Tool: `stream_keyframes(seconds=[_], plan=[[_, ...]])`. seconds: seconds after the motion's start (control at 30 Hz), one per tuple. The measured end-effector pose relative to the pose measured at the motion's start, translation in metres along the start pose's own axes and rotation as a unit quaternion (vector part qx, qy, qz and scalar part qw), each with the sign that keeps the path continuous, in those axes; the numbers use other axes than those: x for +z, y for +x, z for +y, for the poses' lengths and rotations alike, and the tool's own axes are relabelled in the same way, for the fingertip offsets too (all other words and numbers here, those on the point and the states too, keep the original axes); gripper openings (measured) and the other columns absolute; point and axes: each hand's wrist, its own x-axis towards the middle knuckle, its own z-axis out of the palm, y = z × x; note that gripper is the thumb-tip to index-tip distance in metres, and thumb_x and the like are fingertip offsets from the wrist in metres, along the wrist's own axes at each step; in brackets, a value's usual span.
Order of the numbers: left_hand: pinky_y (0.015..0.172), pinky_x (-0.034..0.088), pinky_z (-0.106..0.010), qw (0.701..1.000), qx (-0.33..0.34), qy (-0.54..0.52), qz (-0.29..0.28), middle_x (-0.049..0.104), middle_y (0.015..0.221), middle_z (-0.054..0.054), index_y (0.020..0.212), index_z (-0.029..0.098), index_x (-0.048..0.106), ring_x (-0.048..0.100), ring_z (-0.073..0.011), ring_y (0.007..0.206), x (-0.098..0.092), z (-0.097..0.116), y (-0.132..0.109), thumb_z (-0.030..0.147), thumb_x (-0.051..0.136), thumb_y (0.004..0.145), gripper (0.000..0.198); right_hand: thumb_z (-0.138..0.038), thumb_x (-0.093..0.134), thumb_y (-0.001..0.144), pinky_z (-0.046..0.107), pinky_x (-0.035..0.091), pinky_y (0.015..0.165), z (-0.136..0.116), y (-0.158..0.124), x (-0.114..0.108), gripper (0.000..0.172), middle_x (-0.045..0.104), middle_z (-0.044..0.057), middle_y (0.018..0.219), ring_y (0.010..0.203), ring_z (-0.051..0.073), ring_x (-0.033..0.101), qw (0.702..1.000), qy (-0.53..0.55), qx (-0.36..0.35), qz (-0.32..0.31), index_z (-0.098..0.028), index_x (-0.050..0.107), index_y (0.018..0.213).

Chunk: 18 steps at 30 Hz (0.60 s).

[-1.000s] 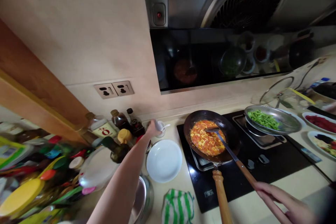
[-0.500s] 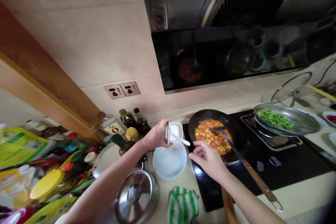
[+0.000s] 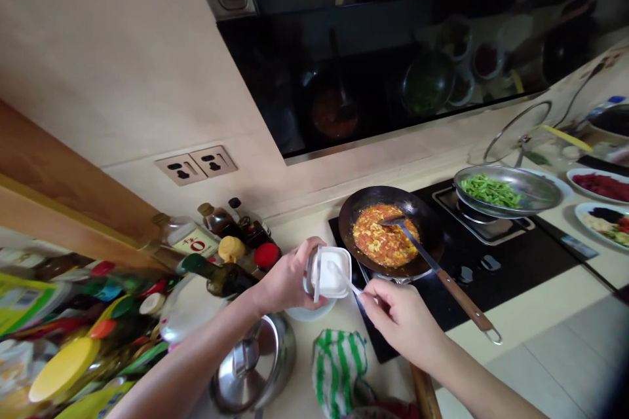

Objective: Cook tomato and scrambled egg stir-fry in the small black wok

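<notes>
My left hand [image 3: 299, 273] is wrapped round a small clear container [image 3: 343, 283] of white powder, its lid standing up beside the fingers. A white spoon [image 3: 348, 277] dips into the powder, and my right hand [image 3: 388, 308] pinches its handle. Under the container, a pale bowl [image 3: 312, 311] is mostly hidden. To the right of the hands, a dark wok [image 3: 430, 226] on the stove holds a red and yellow dish [image 3: 378, 242]. A spatula [image 3: 437, 268] with a wooden handle rests in it.
Sauce bottles [image 3: 223, 220] and crowded jars stand at the left. A lidded steel pot [image 3: 253, 366] and a green-striped cloth [image 3: 339, 366] are in front. At the right are a pan of green vegetables [image 3: 491, 191] and plates of food [image 3: 602, 184]. A range hood hangs above.
My right hand has closed on the spoon handle. The container now sits lower in view, in front of the bowl, its opening more visible. The camera view has shifted, and a red lid shows among the bottles.
</notes>
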Motion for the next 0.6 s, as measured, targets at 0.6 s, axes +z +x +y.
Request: stream_keyframes(seconds=[0.6], plan=[[0.065, 0.054, -0.029, 0.996, 0.002, 0.083, 0.011, 0.06, 0.099, -0.003, 0.115, 0.026, 0.036, 0.065, -0.0204, 0.079, 0.009, 0.006, -0.002, 0.03, 0.075, 0.052, 0.074, -0.039, 0.047, 0.089, 0.021, 0.031, 0.044, 0.002, 0.001, 0.011, 0.033, 0.048, -0.004, 0.047, 0.043, 0.01, 0.044, 0.994, 0.027, 0.032, 0.105, -0.022, 0.044, 0.06]])
